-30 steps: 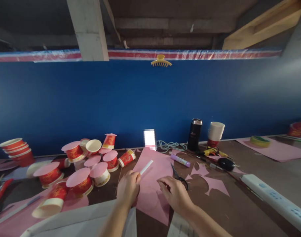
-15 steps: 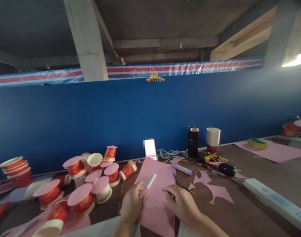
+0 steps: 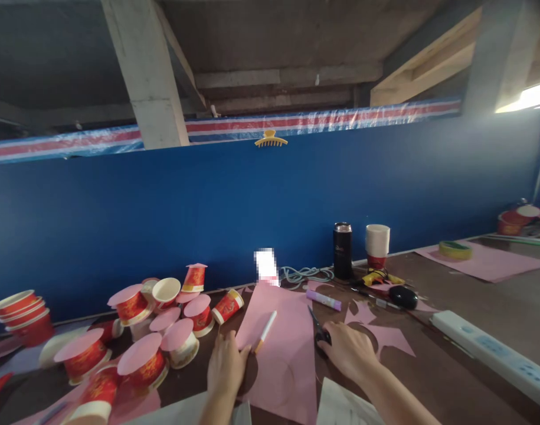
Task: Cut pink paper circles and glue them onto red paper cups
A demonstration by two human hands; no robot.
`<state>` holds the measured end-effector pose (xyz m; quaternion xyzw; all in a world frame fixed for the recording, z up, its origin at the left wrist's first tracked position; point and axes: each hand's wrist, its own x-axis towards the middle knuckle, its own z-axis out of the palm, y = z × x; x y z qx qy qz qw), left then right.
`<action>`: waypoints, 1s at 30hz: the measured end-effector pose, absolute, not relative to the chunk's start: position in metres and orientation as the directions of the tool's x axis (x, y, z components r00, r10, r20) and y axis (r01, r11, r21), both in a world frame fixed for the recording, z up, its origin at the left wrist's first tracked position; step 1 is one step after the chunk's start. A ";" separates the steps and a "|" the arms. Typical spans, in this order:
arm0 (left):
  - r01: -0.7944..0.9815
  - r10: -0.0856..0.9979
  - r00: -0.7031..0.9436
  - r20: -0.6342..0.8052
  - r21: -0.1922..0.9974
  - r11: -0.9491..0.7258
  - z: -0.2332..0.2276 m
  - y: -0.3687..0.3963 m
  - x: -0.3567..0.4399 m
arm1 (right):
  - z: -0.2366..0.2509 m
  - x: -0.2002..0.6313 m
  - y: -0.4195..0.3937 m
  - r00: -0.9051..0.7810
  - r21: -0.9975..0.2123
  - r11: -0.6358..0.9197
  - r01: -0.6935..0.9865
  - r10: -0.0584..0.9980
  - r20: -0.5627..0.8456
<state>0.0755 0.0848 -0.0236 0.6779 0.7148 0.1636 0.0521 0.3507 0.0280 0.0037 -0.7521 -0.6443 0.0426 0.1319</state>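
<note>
A sheet of pink paper [image 3: 281, 342] lies lengthwise in front of me, with faint round outlines near its close end. My left hand [image 3: 226, 366] rests at the sheet's left edge, fingers stretched out and thumb apart. Just beyond that thumb a white pen with a tan end [image 3: 266, 332] lies on the paper. On the right side of the sheet, my right hand [image 3: 350, 352] has its fingers closed at the handles of dark scissors [image 3: 319, 330]; the blades point away from me. Its fingertips are partly hidden. A purple glue stick [image 3: 323, 300] lies beyond the scissors.
Red paper cups [image 3: 141, 360], several topped with pink discs, crowd the left. Pink scraps [image 3: 391, 337], a white power strip [image 3: 491, 348] and a black mouse [image 3: 403, 297] are at right. A black flask [image 3: 343, 251] and stacked cups [image 3: 378, 245] stand before the blue partition [image 3: 208, 206].
My right hand has moved right, off the paper's edge and onto the scissors. My left hand has drawn back leftward from the pen, which now shows its full length.
</note>
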 end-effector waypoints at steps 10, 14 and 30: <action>0.844 0.983 -0.087 0.162 0.536 -0.014 -0.021 0.085 0.068 | 0.001 0.350 0.032 0.207 -0.301 -0.172 0.938 0.975 0.086; 0.825 0.938 -0.115 0.327 0.558 -0.094 -0.016 0.080 0.075 | 0.005 0.350 0.033 0.237 -0.391 -0.203 0.898 0.971 0.042; 0.547 0.792 -0.386 0.473 0.809 -0.216 0.011 0.065 0.076 | -0.004 0.341 0.047 0.262 -0.903 0.036 0.429 0.951 0.162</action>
